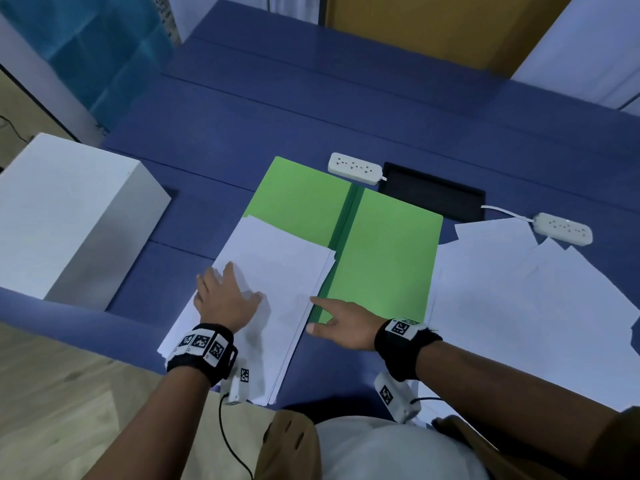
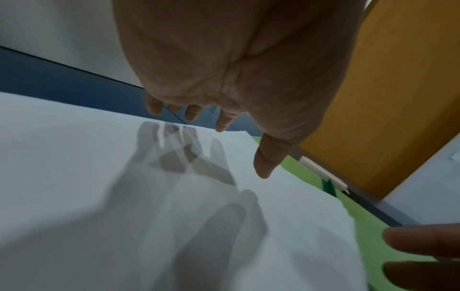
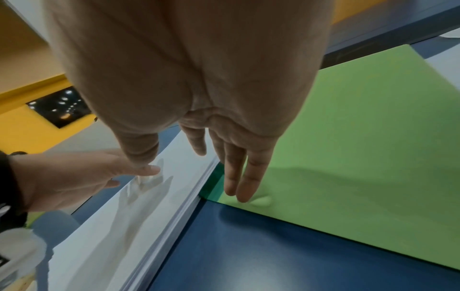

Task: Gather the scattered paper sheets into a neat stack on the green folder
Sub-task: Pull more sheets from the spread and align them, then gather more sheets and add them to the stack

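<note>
Sheets (image 1: 277, 271) part-stacked on folder (image 1: 384, 251); more loose sheets (image 1: 519, 289) at 3 o'clock (both hands (image 1: 225, 296) (image 1: 346, 327) flat, fingers holding nothing).

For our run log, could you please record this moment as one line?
left hand: flat on paper stack | right hand: open at stack edge | green folder: open | loose sheets: right

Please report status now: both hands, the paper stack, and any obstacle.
Left hand open, flat over paper stack. Right hand open, fingers at stack's right edge. Stack half on green folder, overhanging table edge. Loose sheets remain right; no obstacle.
</note>
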A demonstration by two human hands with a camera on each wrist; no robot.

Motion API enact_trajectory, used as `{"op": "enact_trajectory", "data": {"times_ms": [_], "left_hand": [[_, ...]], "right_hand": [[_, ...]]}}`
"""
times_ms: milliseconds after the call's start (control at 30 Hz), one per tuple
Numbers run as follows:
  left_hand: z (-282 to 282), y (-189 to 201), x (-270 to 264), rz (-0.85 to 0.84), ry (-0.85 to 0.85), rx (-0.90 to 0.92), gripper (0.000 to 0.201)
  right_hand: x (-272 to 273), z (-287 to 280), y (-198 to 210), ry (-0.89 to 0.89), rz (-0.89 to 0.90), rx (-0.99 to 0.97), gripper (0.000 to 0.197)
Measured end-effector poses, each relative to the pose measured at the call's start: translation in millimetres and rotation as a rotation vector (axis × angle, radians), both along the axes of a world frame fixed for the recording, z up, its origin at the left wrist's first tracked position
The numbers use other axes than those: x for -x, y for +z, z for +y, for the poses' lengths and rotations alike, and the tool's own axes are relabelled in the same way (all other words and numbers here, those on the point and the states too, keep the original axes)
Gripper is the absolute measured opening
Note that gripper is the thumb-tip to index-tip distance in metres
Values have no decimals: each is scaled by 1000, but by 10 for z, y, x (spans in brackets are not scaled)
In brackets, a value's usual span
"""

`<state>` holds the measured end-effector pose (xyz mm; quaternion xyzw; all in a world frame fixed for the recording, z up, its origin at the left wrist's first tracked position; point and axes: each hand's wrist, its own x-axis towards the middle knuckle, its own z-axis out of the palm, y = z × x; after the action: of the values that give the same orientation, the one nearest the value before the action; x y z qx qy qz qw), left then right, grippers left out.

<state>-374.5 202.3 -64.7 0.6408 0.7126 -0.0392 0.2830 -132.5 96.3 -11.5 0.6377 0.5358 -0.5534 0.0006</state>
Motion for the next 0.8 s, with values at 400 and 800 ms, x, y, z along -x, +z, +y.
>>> {"op": "enact_trajectory", "data": {"times_ms": [400, 800], "left_hand": [[-613, 364, -1035, -200, -338, 4, 84], [-1319, 490, -2504, -211, -810, 201, 87]], "right_hand": [[-824, -669, 123, -316, -8, -67, 63], [-2086, -1985, 94, -758, 32, -66, 52]]}}
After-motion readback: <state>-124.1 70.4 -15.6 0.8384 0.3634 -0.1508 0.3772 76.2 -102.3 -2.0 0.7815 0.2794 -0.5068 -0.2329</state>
